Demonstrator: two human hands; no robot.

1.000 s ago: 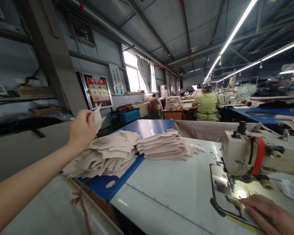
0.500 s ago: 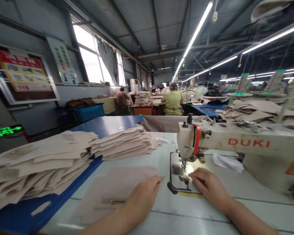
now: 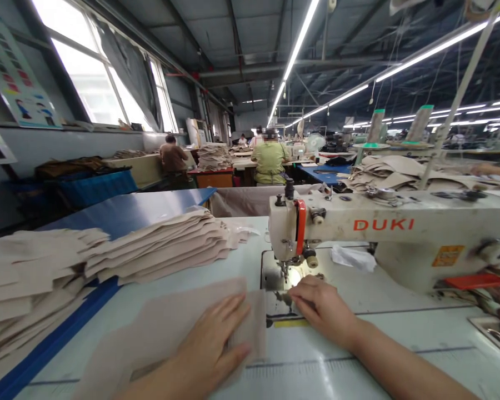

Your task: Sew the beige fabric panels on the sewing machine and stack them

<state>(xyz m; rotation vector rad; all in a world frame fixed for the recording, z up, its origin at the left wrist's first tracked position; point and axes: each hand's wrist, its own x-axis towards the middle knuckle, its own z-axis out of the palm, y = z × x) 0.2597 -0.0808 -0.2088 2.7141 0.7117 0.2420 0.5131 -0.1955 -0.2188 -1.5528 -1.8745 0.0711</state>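
My left hand [image 3: 212, 341] lies flat with its fingers spread on a thin beige fabric piece [image 3: 162, 311]. The fabric rests on the sewing table [image 3: 295, 355], and its right edge reaches the needle plate of the sewing machine [image 3: 383, 216]. Just in front of the lit needle, my right hand [image 3: 325, 305] is closed in a pinch above the plate. Whatever may be between those fingertips is too small to make out. Part of a slim strip [image 3: 145, 368] shows on the fabric beside my left wrist.
Stacked beige fabric pieces [image 3: 162, 244] stand left of the machine, with a looser pile [image 3: 20, 278] by a blue board edge [image 3: 58, 328]. A crumpled white scrap [image 3: 353, 258] lies behind the needle. Co-workers sit farther back, one in a green top [image 3: 270, 161].
My left hand has gone from pinching the fabric's edge to lying flat on it, and the fabric has slid right to the plate. My right hand stays near the needle. The view has turned right.
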